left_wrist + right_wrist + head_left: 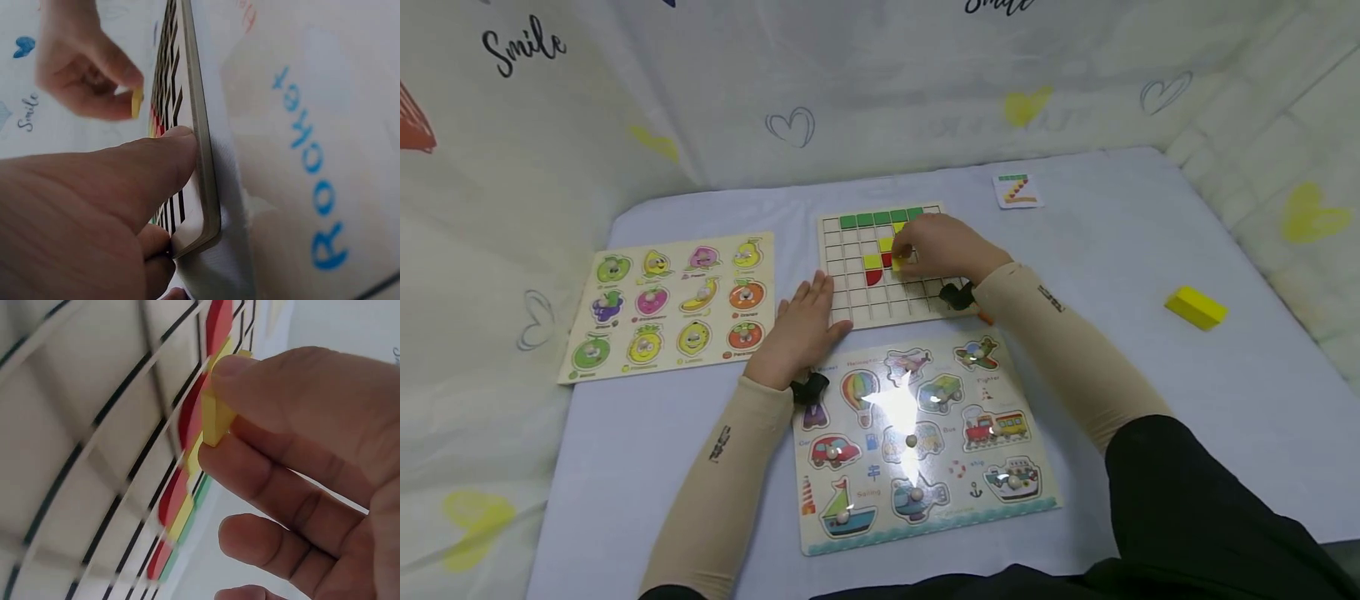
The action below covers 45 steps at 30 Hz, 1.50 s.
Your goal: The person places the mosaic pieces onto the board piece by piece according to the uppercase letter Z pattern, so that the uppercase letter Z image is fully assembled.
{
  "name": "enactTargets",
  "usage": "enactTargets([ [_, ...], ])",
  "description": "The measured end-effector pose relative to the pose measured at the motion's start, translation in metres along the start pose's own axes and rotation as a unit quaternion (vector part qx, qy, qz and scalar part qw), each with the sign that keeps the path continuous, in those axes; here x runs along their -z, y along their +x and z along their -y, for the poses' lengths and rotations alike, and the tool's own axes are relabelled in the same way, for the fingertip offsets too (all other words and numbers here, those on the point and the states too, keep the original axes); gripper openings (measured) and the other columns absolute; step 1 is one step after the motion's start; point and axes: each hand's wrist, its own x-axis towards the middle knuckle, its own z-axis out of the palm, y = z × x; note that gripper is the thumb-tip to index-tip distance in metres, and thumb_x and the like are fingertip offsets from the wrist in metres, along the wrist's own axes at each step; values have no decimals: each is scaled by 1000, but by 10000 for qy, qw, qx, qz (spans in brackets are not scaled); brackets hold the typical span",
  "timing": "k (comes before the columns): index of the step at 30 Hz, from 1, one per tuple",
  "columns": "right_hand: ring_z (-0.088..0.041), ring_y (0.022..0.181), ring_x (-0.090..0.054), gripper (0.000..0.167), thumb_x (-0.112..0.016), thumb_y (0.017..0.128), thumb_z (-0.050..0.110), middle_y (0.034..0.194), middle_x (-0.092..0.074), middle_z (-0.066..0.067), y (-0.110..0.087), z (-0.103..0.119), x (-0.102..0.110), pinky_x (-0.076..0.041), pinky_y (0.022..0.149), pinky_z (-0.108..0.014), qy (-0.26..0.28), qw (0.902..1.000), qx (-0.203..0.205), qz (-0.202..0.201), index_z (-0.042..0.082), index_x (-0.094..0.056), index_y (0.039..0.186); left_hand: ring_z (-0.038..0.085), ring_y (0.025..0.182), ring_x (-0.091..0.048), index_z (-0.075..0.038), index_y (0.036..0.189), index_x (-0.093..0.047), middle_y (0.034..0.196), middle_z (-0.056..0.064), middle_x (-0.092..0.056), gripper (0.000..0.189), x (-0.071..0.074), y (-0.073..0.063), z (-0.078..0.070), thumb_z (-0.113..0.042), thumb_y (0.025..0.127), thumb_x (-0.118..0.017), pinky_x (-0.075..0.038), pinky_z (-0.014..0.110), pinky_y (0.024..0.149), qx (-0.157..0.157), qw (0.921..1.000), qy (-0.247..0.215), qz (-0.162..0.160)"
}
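Yellow tile (219, 419), presumably light, stiff and smooth, best taken by opposite edges, sits pinched in the right hand (951, 247) over the grid board (887, 312), 2 o'clock from the left hand (803, 327), which rests spread at the board's 8 o'clock edge.

Reaching forward with both beige-sleeved forearms (726, 467), resting the bare left hand (799, 327) palm-down with fingers extended and thumb angled outward, while pinching between thumb and fingertip with the bare right hand (946, 247).

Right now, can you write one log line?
right hand: pinches yellow piece | left hand: touches board | green row: on board
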Motion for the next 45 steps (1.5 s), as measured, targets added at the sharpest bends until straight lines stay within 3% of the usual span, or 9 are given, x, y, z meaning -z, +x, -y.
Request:
enactTargets([
  [11,-22,93,-61,22,-77,95,28,101,-74,-3,39,40,-13,-51,96,-41,-288,9984,459,179,11,-79,109,36,165,-6,-7,168,-8,177,11,-1,84,0,-1,0,-47,107,-51,-12,63,130,-20,10000,3,-4],
  [16,-22,90,-58,19,-76,95,26,97,-74,-3,42,48,-16,-51,91,-39,-442,9977,488,166,12,-80,106,36,165,-7,-6,168,-10,177,11,-3,84,1,-2,-1,-46,107,-53,-12,63,130,-15,10000,30,-30],
  [27,-24,93,-60,22,-77,95,30,98,-75,-3,40,55,-16,-51,97,-40,-714,9958,535,199,12,-80,107,37,165,-6,-6,168,-9,177,11,-2,85,2,-2,-3,-46,107,-53,-12,63,130,25,10000,75,-12],
  [34,-22,101,-66,24,-76,96,29,107,-77,-1,22,39,-10,-52,100,-42,-399,9983,418,7,13,-80,114,37,164,-6,-6,167,-8,177,11,-2,85,2,-3,-2,-46,107,-52,-12,63,130,4,10000,55,-4],
  [45,-22,97,-64,17,-76,95,29,100,-78,0,-43,-25,-7,-52,97,-42,95,9994,-259,-186,15,-82,103,37,165,-4,-5,167,-7,177,10,1,86,3,-3,-2,-46,107,-53,-11,62,131,16,10000,66,48],
])
